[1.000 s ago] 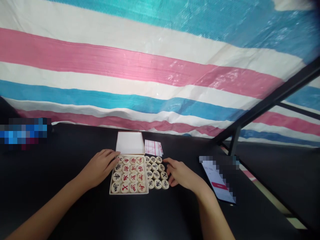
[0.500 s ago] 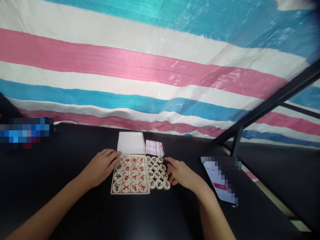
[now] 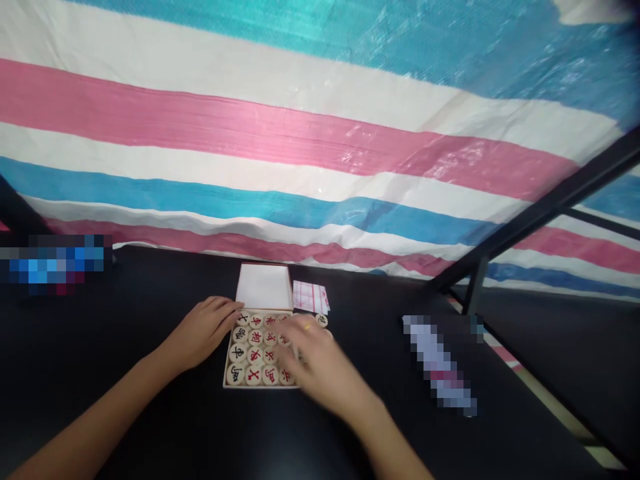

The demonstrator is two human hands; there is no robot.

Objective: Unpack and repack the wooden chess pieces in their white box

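A shallow white box on the black table holds several round wooden chess pieces with red and black characters. My left hand rests at the box's left edge, fingers curled against its upper corner. My right hand is smeared by motion and lies over the box's right side and the loose pieces beside it; only one loose piece shows past it. What its fingers hold, if anything, I cannot make out.
The box's white lid lies behind the box, with a folded paper board to its right. A phone lies at the right. A black table frame rises at the right; a striped tarp hangs behind.
My right hand has swept left from beside the loose pieces to over them and the box's right edge. My left hand has stayed at the box's left edge.
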